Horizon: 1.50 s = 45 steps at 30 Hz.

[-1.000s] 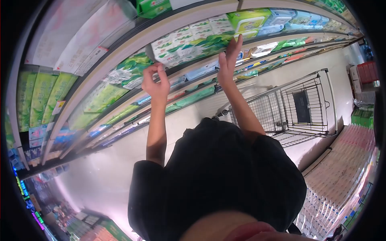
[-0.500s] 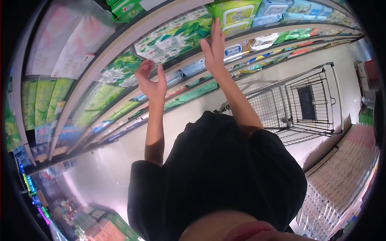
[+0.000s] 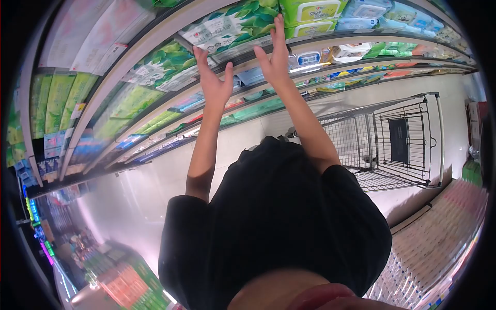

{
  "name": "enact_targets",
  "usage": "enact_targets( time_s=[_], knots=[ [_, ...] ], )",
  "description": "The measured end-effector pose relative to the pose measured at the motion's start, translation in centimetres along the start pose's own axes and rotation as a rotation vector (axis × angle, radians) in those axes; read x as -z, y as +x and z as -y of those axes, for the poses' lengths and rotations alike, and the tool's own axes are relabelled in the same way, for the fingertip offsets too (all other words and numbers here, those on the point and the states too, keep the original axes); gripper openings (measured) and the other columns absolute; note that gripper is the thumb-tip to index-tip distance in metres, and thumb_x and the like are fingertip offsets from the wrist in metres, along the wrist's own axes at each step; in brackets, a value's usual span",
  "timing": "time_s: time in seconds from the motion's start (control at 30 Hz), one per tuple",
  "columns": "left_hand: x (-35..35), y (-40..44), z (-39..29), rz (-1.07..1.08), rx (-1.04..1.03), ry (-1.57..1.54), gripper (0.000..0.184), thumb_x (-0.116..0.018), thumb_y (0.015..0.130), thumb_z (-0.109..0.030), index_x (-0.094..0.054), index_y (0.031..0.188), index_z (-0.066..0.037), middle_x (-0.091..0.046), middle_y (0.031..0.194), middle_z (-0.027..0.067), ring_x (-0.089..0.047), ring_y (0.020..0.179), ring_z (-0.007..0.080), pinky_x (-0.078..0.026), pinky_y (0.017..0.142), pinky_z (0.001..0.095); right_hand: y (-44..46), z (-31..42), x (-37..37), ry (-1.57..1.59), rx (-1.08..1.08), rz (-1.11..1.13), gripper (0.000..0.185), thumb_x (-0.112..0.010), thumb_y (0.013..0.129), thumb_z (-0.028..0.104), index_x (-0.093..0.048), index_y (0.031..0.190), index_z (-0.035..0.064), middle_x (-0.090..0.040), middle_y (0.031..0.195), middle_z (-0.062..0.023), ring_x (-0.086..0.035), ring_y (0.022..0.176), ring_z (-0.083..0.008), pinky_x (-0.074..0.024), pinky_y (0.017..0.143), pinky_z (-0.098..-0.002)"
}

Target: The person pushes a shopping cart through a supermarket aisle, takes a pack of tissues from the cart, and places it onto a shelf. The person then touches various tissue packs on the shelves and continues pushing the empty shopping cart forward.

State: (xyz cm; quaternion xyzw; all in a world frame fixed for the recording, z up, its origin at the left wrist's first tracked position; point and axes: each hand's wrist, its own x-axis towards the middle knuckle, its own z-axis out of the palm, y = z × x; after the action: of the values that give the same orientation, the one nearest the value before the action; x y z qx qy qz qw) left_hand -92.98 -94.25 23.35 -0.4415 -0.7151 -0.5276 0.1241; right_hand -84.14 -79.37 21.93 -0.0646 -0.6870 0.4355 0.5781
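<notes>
A large green-and-white pack with a leaf print [image 3: 232, 28] lies on a shelf at the top centre. My left hand [image 3: 213, 81] is at the pack's lower left corner, fingers and thumb spread. Beside the pack's right end is my right hand [image 3: 275, 56], its fingers pointing up and its thumb apart. Both hands look empty; whether the fingertips touch the pack is hard to tell. Right of it sit green wipe packs [image 3: 312, 13]. A similar leaf-print pack [image 3: 163, 64] lies to the left of my left hand.
A wire shopping cart [image 3: 400, 142] stands on the pale floor at the right. Shelf rails [image 3: 356, 39] run across the top, with blue wipe packs [image 3: 364, 10] at the right. Stacked goods [image 3: 439, 232] fill the lower right, and more boxes [image 3: 124, 284] the lower left.
The leaf-print pack shows larger and turned, its broad printed face now toward me. My left hand has moved up and right and its fingers have straightened; my right hand has shifted left from its first position.
</notes>
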Motion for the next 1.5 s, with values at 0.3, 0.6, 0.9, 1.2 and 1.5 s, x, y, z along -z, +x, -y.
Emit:
enact_targets(
  time_s=[0.3, 0.6, 0.9, 1.2, 1.5],
  knots=[
    [-0.4, 0.5, 1.4, 0.043, 0.005, 0.002, 0.065, -0.066, 0.081, -0.009, -0.029, 0.133, 0.006, -0.011, 0.152, 0.0318, -0.017, 0.142, 0.0408, -0.022, 0.114, 0.0429, 0.0, -1.4, -0.3, -0.045, 0.069, 0.067, 0.074, -0.062, 0.089, 0.021, -0.021, 0.145, -0.0046, -0.018, 0.154, -0.0222, -0.023, 0.142, -0.0321, -0.0234, 0.113, -0.0438],
    [1.5, -1.1, 0.5, -0.057, 0.004, 0.054, 0.046, -0.065, 0.083, -0.006, -0.045, 0.124, 0.003, -0.048, 0.134, 0.0219, -0.053, 0.116, 0.0316, -0.044, 0.098, 0.0387, 0.2, -0.6, 0.4, -0.06, 0.0, 0.028, 0.066, -0.06, 0.09, 0.026, -0.031, 0.14, -0.0061, -0.029, 0.148, -0.0245, -0.03, 0.137, -0.0357, -0.028, 0.11, -0.0428],
    [14.2, -1.0, 4.6, -0.497, 0.24, 0.319, 0.051, -0.064, 0.083, -0.011, -0.043, 0.127, 0.003, -0.048, 0.126, 0.019, -0.045, 0.118, 0.0293, -0.037, 0.097, 0.0383, -3.7, 4.8, -5.0, 0.2, -0.281, 0.232, 0.039, -0.056, 0.092, 0.022, -0.051, 0.123, -0.0012, -0.054, 0.129, -0.0181, -0.052, 0.117, -0.03, -0.0397, 0.098, -0.0364],
    [17.8, 3.1, 8.1, -0.334, 0.311, 0.098, 0.062, -0.065, 0.085, -0.017, -0.032, 0.135, -0.003, -0.057, 0.118, 0.0248, -0.052, 0.114, 0.0302, -0.034, 0.101, 0.0376, -5.0, 5.5, -11.3, 0.177, -0.255, 0.392, 0.043, -0.061, 0.089, 0.02, -0.048, 0.126, -0.0001, -0.037, 0.144, -0.0259, -0.038, 0.134, -0.0361, -0.0314, 0.107, -0.0413],
    [18.7, 1.5, 8.2, -0.293, 0.273, -0.037, 0.06, -0.064, 0.085, -0.011, -0.033, 0.136, -0.004, -0.058, 0.12, 0.0257, -0.054, 0.114, 0.028, -0.035, 0.1, 0.0372, -5.3, 5.1, -12.9, 0.207, -0.296, 0.26, 0.043, -0.061, 0.089, 0.017, -0.047, 0.127, 0.0011, -0.039, 0.144, -0.0208, -0.043, 0.129, -0.0297, -0.0377, 0.103, -0.04]
  ],
)
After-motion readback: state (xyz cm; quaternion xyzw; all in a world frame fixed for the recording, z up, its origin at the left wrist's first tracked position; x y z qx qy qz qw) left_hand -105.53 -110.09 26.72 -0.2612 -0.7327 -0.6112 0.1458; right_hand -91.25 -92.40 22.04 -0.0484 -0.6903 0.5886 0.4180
